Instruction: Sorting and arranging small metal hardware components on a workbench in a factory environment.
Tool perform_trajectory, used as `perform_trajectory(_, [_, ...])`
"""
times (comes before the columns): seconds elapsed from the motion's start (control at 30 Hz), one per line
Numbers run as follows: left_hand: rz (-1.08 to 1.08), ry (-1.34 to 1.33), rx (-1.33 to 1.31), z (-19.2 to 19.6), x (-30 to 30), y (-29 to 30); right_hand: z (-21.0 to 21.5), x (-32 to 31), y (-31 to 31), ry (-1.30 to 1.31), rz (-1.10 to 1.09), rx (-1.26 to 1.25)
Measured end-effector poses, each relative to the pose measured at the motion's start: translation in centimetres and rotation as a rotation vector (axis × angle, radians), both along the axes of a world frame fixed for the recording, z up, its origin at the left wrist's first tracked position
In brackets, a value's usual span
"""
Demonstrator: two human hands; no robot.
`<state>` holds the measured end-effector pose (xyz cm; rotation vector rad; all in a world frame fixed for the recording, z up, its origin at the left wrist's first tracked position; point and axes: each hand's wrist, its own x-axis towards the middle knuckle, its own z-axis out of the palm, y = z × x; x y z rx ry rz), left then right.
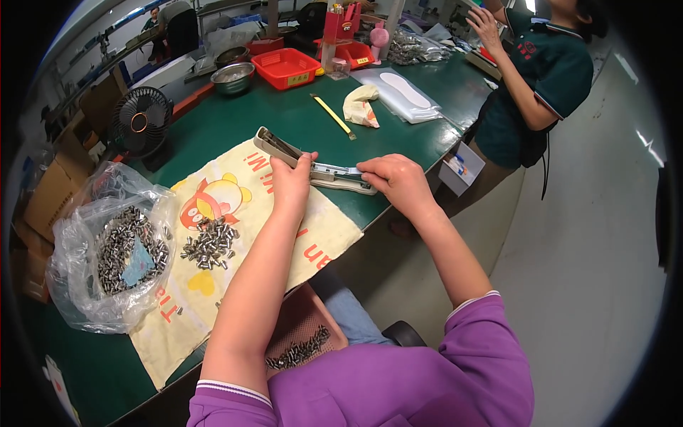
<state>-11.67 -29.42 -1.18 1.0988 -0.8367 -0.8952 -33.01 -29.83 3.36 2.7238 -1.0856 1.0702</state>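
A long grey-beige stapler (276,147) is swung wide over the far edge of the printed cloth. Wrapped round its middle near the hinge is my left hand (290,183), closed on it. At the stapler's right end, my right hand (400,183) is in a pinch, with fingertips against the front of the staple channel (340,171). A pale, shiny strip shows in that channel close to the fingertips. Whatever is between those fingers is too small to make out. Left of my left forearm, a heap of small metal rivet-like pieces (210,242) lies on the cream cloth (334,231).
A clear plastic bag (75,263) of metal pieces sits at left, by a black fan (142,122). Behind are a red basket (286,67), metal bowl (233,78), yellow cutter (333,116) and folded cloth (361,107). A pink tray (302,313) is below; a co-worker (530,78) stands right.
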Motion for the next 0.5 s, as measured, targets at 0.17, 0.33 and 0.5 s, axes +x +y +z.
perform_trajectory(0.17, [0.007,0.015,-0.011,-0.3,0.2,-0.2,-0.8,0.7,0.1,-0.028,-0.025,0.027])
perform_trajectory(0.33, [0.006,0.007,0.021,0.2,-0.1,0.2,-0.2,0.7,1.2,-0.016,-0.093,0.173])
perform_trajectory(0.5, [0.0,-0.002,0.027,0.2,0.0,0.3,-1.2,-0.7,1.8,-0.08,-0.157,0.209])
